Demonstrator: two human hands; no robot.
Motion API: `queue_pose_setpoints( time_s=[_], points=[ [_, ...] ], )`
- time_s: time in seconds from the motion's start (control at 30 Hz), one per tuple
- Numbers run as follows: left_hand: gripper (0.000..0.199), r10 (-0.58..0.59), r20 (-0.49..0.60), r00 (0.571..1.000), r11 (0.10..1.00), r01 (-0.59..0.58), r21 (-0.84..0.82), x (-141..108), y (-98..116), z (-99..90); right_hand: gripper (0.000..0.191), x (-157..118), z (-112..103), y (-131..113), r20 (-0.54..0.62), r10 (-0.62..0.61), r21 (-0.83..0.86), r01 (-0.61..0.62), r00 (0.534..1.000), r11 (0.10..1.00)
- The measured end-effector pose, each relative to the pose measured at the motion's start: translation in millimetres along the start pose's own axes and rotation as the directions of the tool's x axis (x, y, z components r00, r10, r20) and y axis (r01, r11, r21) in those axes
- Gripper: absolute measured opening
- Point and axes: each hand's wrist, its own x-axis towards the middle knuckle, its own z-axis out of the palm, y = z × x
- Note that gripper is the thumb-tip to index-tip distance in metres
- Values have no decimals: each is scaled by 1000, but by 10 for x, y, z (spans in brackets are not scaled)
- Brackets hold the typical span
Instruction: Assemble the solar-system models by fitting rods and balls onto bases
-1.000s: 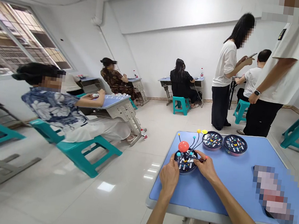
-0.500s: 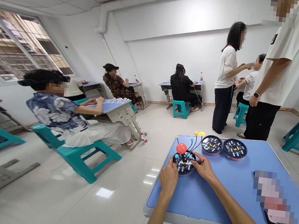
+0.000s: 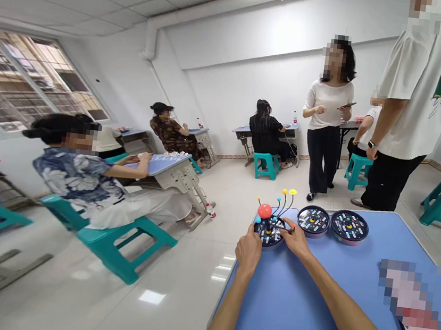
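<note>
One left hand [image 3: 248, 251], one right hand [image 3: 295, 239], fingers [image 3: 287, 228] gripping a ball-topped disc toy [image 3: 268, 235], two round trays [image 3: 313, 221] beside

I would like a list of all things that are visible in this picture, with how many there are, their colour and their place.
Table: 1, blue, under the hands
Round toy base: 1, dark navy, on the table
Red ball: 1, red, on a stalk above the base
Round trays: 2, navy with pink rims, beyond the base
Pixelated object: 1, colour unclear, right side of the table
Stools: several, teal, on the floor
Desks: several, blue tops, around the room
Standing people: 2, white tops, black trousers, beyond the table
Seated people: several, around the room
Window: 1, left wall
Left hand: 1, at the base's left edge
Right hand: 1, at the base's right edge
</note>
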Motion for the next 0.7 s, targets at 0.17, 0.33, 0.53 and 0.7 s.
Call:
queue_pose_setpoints(
  time_s=[0.17,0.33,0.53,0.7],
  points=[
    [47,12,-5,1000,1000,-12,-4,111,26,52,39,-189,-123,-6,-2,-29,-166,28,1000,986],
    [47,11,-3,1000,1000,-11,-15,195,79,76,25,-479,-541,-40,-27,-116,-462,90,993,882],
    [46,14,-3,1000,1000,-14,-24,242,130,71,30,-401,-851,-31,37,-173,-741,143,984,656],
    [47,23,-7,1000,999,-23,-33,255,140,83,38,-361,-868,-9,132,-183,-798,214,974,564]
  ],
)
